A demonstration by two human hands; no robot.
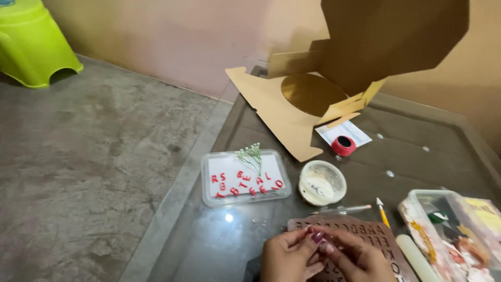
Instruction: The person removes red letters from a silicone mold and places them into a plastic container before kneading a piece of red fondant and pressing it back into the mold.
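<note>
Two hands meet at the bottom edge of the head view, over a brown letter mould point(365, 232) that lies flat on the glass tabletop point(219, 245). My left hand point(289, 258) has its fingers curled in, the grip pressed together at the fingertips right where they touch my right hand point(360, 261). My right hand's grip is also drawn closed, thumb against fingers. I see a small pale pink bit between the two sets of fingertips, but it is too small and blurred for me to say what it is or which hand pinches it.

The mould sits under both hands, with rows of raised letters showing above my knuckles. Just beyond it lie a thin silver tool point(342, 209) and a yellow-handled tool point(382, 213) with a pale tip. A white roller point(415, 256) lies just right of the mould, beside a clear box of mixed bits point(454, 235).

Further up, a clear plastic tray point(245, 178) holds red cut-out letters point(245, 185) on white paper and a sprig of small white flowers point(251, 155). A round white tub point(322, 182) stands just right of it. Behind are a red-rimmed cap point(343, 145) and an opened cardboard box point(334, 78) with a gold round board point(310, 93). A green plastic stool point(31, 44) stands on the floor, far left.
</note>
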